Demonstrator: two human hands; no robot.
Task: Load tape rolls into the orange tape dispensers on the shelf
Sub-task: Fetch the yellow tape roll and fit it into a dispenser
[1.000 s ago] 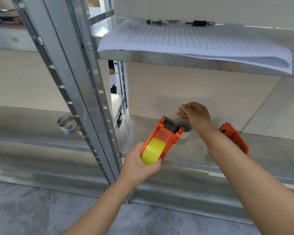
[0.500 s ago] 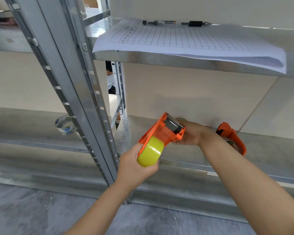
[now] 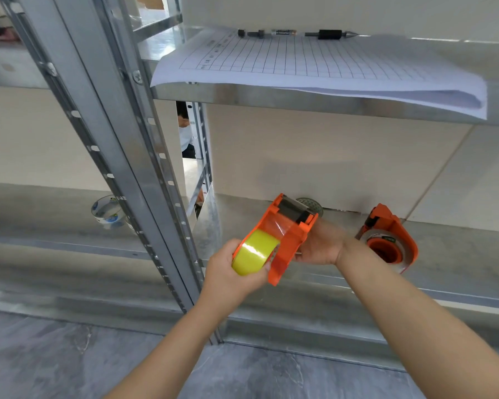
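An orange tape dispenser [image 3: 290, 243] is held in the air just in front of the lower metal shelf [image 3: 458, 249]. A yellow tape roll [image 3: 254, 253] sits in it, with a strip of tape running up to its black cutter end. My left hand [image 3: 231, 272] grips the roll end from below. My right hand [image 3: 320, 246] holds the dispenser's far side near the cutter. A second orange dispenser [image 3: 392, 237] with a pale roll in it lies on the shelf to the right. A grey tape roll [image 3: 310, 205] stands at the shelf's back, partly hidden.
A steel upright [image 3: 127, 156] stands left of my hands. A clear tape roll [image 3: 107, 211] lies on the left bay's shelf. The upper shelf holds gridded paper sheets [image 3: 314, 61] that overhang its edge, with pens [image 3: 329, 34] behind. Grey floor lies below.
My right hand came down from the grey roll at the shelf's back and took hold of the dispenser's far side. The dispenser rose slightly, and the second dispenser is now uncovered.
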